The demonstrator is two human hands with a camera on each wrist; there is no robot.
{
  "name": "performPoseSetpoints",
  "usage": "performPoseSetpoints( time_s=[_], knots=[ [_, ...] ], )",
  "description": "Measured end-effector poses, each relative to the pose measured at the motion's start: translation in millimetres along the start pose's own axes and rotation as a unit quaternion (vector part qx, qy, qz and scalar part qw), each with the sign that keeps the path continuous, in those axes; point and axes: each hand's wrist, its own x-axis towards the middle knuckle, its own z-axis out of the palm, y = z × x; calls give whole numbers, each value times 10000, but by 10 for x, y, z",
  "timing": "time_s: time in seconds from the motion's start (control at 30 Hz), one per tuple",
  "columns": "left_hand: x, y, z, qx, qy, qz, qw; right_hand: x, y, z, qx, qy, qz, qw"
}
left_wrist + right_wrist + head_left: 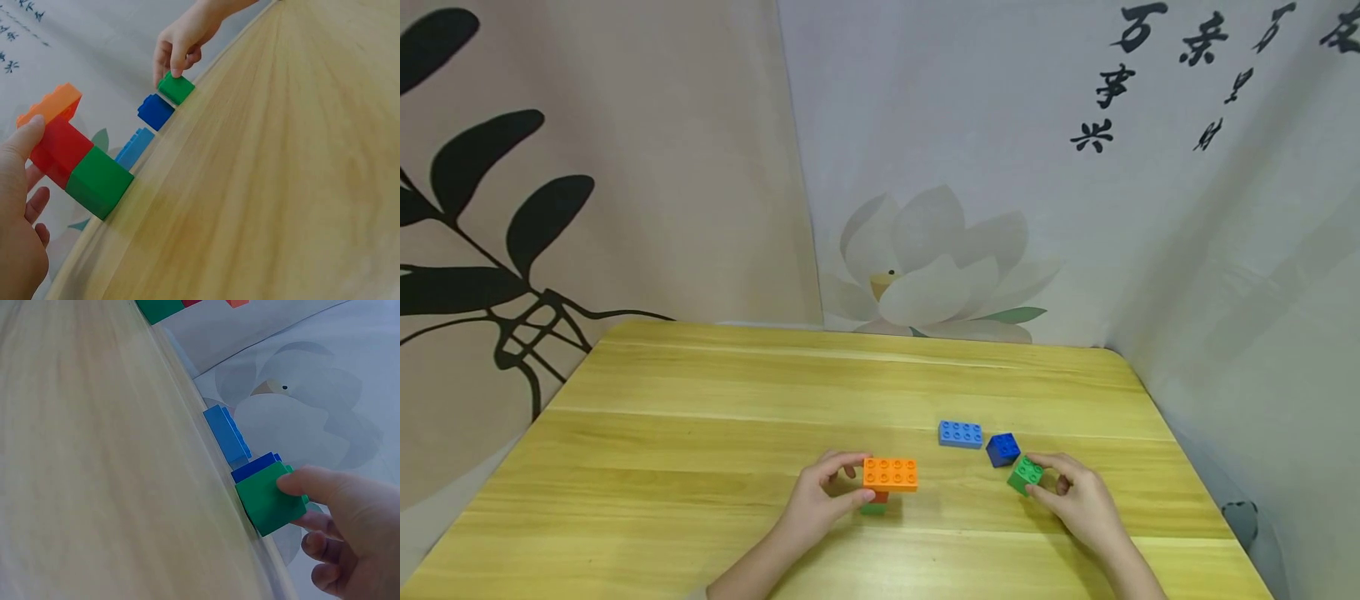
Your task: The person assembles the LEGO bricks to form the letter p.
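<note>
My left hand (826, 496) grips a stack of toy building bricks by its left side, near the top. An orange brick (891, 474) with two rows of studs tops the stack and juts out to the right. Under it come a red brick (61, 152) and, at the bottom, a green brick (100, 182) at the tabletop. To the right, my right hand (1081, 498) pinches a separate green brick (1026, 475) between thumb and fingers. That brick sits close to a dark blue brick (1003, 450); whether they touch, I cannot tell.
A light blue brick (960, 434) lies behind and between the hands, left of the dark blue one. Everything stands on a wooden table (715, 400). Behind the table's far edge hangs a printed cloth (940, 108) with a lotus and dark characters.
</note>
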Motion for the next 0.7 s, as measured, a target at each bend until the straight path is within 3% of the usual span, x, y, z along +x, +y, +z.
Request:
performPoseSetpoints(
  time_s=[0.4,0.7],
  knots=[
    [7,16,8,-6,45,-55,10000,14,-79,-6,337,210,-362,9986],
    [9,9,15,21,120,-157,9998,11,-287,-46,685,416,-765,9938]
  ],
)
